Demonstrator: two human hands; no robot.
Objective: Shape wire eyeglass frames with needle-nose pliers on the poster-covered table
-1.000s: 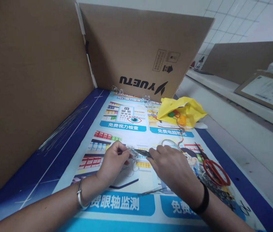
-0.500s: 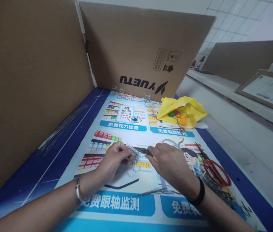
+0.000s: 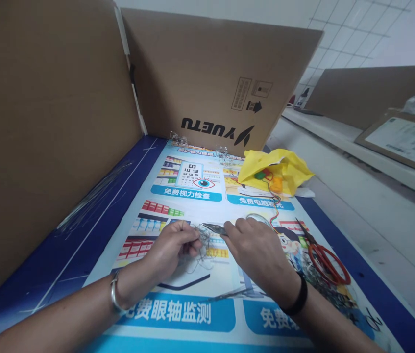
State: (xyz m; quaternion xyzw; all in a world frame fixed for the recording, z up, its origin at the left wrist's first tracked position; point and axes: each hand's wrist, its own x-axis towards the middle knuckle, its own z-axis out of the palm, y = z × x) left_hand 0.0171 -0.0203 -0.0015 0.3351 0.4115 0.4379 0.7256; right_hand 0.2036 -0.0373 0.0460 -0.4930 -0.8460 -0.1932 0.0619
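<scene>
Between the thumb and fingers of my left hand is a tangle of thin wire, its loose loops hanging to the right of the fingertips. My right hand is wrapped round a pair of pliers, whose dark pointed jaws aim left at the top of the wire tangle. Whether the jaw tips touch the wire I cannot tell. The pliers' handles are mostly hidden in my palm. Behind my right hand lies a coil of wire, partly covered by it.
Red-handled scissors lie to the right by a pile of wire scraps. A yellow bag with coloured thread sits further back. Straight wires lie at left. Cardboard panels stand behind and left. Small wire pieces rest along the back.
The pliers' jaws have shifted slightly and now look a little apart from my left fingertips. My left fingers have moved slightly on the wire. The view has tilted a little.
</scene>
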